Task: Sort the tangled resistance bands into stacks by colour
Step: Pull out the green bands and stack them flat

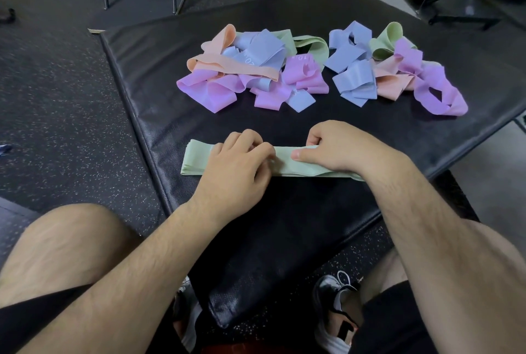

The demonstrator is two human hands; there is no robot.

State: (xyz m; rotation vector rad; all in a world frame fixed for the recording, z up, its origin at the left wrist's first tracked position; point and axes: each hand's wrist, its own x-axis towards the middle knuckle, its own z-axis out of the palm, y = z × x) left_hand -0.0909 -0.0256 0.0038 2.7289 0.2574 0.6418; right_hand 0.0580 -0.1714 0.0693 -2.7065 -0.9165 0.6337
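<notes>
The left hand (pixel 236 163) and right hand (pixel 333 146) each pinched, fingers curled, a flat stack of pale green bands (pixel 199 160) lying crosswise on a black, fine-grained padded mat (pixel 284 225). Farther back on it sat a left heap (pixel 250 69) and a right heap (pixel 398 72) of limp, looped pink, blue, peach and green bands. Speckled rubber floor (pixel 57 97) surrounded the mat.
</notes>
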